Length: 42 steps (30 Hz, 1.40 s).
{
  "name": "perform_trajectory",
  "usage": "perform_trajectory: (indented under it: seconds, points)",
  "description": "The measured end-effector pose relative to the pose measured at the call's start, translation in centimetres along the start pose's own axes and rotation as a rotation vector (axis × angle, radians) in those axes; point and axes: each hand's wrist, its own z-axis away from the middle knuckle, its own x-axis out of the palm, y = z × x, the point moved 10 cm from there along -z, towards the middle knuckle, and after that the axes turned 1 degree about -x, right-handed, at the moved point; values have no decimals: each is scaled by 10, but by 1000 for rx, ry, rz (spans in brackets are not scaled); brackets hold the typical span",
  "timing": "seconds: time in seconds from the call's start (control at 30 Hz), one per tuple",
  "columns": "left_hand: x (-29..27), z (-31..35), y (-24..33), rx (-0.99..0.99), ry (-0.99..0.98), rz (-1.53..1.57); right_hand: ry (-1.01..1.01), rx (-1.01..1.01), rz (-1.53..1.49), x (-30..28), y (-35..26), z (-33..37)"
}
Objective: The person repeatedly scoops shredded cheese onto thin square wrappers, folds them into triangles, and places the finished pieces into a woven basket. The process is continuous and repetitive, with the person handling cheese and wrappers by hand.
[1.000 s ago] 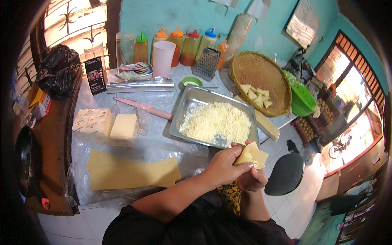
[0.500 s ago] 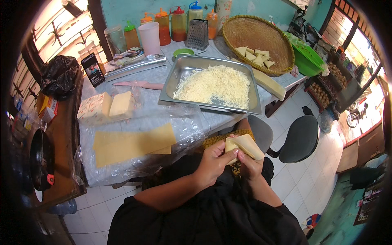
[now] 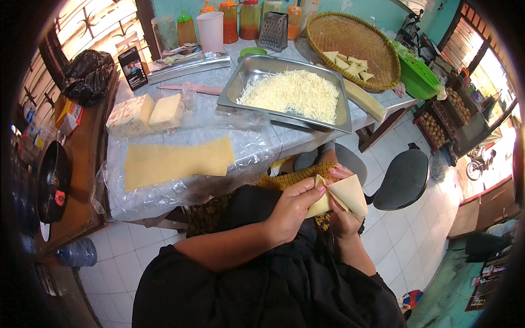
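Note:
Above my lap, both hands hold one pale yellow pastry wrapper point(image 3: 351, 195), folded over into a pocket-like shape. My left hand point(image 3: 293, 210) pinches its left side, thumb on top. My right hand point(image 3: 344, 220) grips it from below and behind, partly hidden by the dough. Whether filling lies inside cannot be seen. Flat wrapper sheets point(image 3: 178, 159) lie on clear plastic at the table's near left. Beyond my hands, a metal tray point(image 3: 228, 98) holds a heap of grated cheese point(image 3: 298, 95). Folded triangular pastries point(image 3: 353, 65) rest on a round woven tray point(image 3: 350, 33).
Two cheese blocks point(image 3: 146, 113), a pink knife point(image 3: 191, 89) and a propped phone point(image 3: 133, 69) occupy the table's left. Behind the tray stand a box grater point(image 3: 272, 31) and sauce bottles point(image 3: 230, 23). A black stool point(image 3: 403, 179) is at the right, a frying pan point(image 3: 53, 183) far left.
The wrapper has been turned and spread into a wider fold, and both hands have shifted slightly right. My right fingers now show behind it. The whole view has tilted a little.

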Motion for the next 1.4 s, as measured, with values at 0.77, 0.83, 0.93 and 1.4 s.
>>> perform_trajectory:
  seconds: [0.77, 0.83, 0.93, 1.4]
  points:
    - [6, 8, -28, -273, 47, 422, -418, -75, 559, 20, -25, 4]
    - [4, 8, -27, -285, 71, 422, -462, -81, 599, 24, -27, 3]
    - [0, 7, -26, -292, 106, 416, -498, -78, 637, 30, -30, 0]
    - [8, 6, -29, -485, -76, 558, -644, -136, 793, 29, -15, 11]
